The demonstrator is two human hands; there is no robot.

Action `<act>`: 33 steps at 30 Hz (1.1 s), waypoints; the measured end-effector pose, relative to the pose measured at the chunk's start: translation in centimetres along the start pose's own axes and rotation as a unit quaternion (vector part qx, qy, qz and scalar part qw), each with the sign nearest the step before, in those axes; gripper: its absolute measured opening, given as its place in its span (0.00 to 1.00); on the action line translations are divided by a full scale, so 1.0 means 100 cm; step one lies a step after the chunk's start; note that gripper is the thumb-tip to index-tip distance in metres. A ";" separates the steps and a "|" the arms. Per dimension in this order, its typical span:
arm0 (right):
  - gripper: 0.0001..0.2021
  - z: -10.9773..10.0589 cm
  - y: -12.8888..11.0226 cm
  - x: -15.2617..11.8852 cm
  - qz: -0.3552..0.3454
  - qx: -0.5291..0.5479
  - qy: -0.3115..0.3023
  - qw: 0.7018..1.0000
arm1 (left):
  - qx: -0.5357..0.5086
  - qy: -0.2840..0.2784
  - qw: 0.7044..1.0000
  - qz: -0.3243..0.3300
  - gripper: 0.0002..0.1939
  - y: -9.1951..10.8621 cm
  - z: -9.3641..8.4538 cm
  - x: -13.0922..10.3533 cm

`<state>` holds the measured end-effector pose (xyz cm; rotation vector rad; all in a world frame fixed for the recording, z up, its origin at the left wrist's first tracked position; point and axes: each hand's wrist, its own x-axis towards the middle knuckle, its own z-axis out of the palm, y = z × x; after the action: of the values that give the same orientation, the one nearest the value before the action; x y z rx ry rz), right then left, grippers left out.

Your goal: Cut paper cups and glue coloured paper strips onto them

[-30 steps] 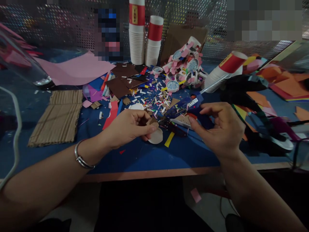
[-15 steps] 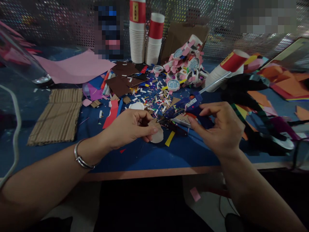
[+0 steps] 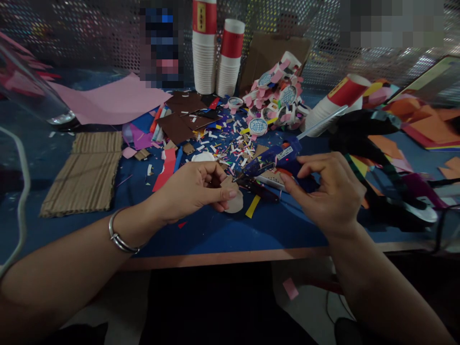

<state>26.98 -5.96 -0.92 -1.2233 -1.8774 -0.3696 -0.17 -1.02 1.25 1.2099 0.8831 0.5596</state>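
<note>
My left hand (image 3: 206,188) is closed, pinching a small piece of brown cardboard (image 3: 229,183) between thumb and fingers. A round pale disc (image 3: 235,203) shows just below the cardboard, by the fingertips; whether the two are joined I cannot tell. My right hand (image 3: 325,187) is wrapped round the handle of a blue hot glue gun (image 3: 275,158), a clear glue stick (image 3: 323,121) jutting from its back. The gun's nozzle points down to the left and meets, or nearly meets, the cardboard.
Paper scraps lie behind my hands. Stacked paper cups (image 3: 204,62) stand at the back, beside a heap of decorated cup pieces (image 3: 276,96). Corrugated cardboard (image 3: 84,175) lies left, pink paper (image 3: 115,100) behind it. Black-handled scissors lie near a yellow strip (image 3: 253,206). Orange paper (image 3: 431,124) is at right.
Almost nothing differs. Both hands keep their grip, and the nozzle stays at the cardboard with only a very slight shift.
</note>
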 end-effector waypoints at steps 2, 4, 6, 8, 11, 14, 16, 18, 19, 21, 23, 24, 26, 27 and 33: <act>0.14 0.000 0.000 0.000 -0.002 -0.002 0.001 1.000 | 0.000 0.002 1.000 0.000 0.13 0.000 0.000 0.000; 0.14 -0.001 0.000 0.000 -0.003 -0.005 -0.003 1.000 | 0.002 0.004 1.000 0.002 0.13 0.000 0.000 0.001; 0.14 -0.001 -0.001 -0.001 0.004 -0.005 -0.007 1.000 | 0.004 0.004 1.000 0.003 0.13 0.000 0.001 0.001; 0.14 -0.001 -0.001 -0.001 0.011 0.001 -0.005 1.000 | 0.005 0.003 1.000 0.003 0.13 0.000 0.000 0.001; 0.13 -0.001 -0.002 -0.001 0.019 0.013 -0.005 1.000 | 0.002 0.002 1.000 0.001 0.14 0.000 0.000 0.001; 0.13 -0.001 -0.002 0.000 0.006 0.019 -0.002 1.000 | 0.000 0.004 1.000 0.000 0.14 -0.001 -0.001 0.001; 0.14 -0.001 -0.001 0.000 -0.002 0.014 0.003 1.000 | -0.002 0.006 1.000 0.002 0.14 -0.002 -0.001 0.001; 0.14 0.000 -0.001 0.000 0.001 0.001 -0.003 1.000 | -0.003 0.005 1.000 0.005 0.15 -0.002 -0.001 0.002; 0.15 -0.001 -0.001 0.000 0.002 -0.006 -0.005 1.000 | -0.003 0.003 1.000 0.007 0.15 -0.002 -0.001 0.002; 0.15 -0.001 -0.001 0.000 -0.001 -0.010 -0.006 1.000 | -0.005 0.000 1.000 0.008 0.16 -0.002 -0.001 0.002; 0.14 -0.001 -0.001 0.000 -0.010 -0.007 -0.003 1.000 | -0.009 -0.001 1.000 0.010 0.16 -0.002 -0.001 0.002; 0.14 -0.001 -0.001 0.000 -0.013 -0.006 -0.002 1.000 | -0.011 0.000 1.000 0.012 0.16 -0.003 -0.001 0.002; 0.14 -0.001 -0.001 0.000 -0.012 -0.006 -0.003 1.000 | -0.013 0.001 1.000 0.013 0.17 -0.003 -0.001 0.002; 0.14 -0.001 -0.001 0.000 -0.010 -0.007 -0.004 1.000 | -0.012 0.001 1.000 0.013 0.17 -0.003 -0.001 0.002; 0.14 0.000 0.000 0.000 -0.026 -0.021 -0.003 0.999 | -0.009 -0.003 1.000 0.015 0.16 -0.004 -0.001 0.002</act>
<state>27.02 -6.02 -0.92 -1.2056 -1.9192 -0.4349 -0.16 -0.88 0.84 1.2094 0.8552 0.5863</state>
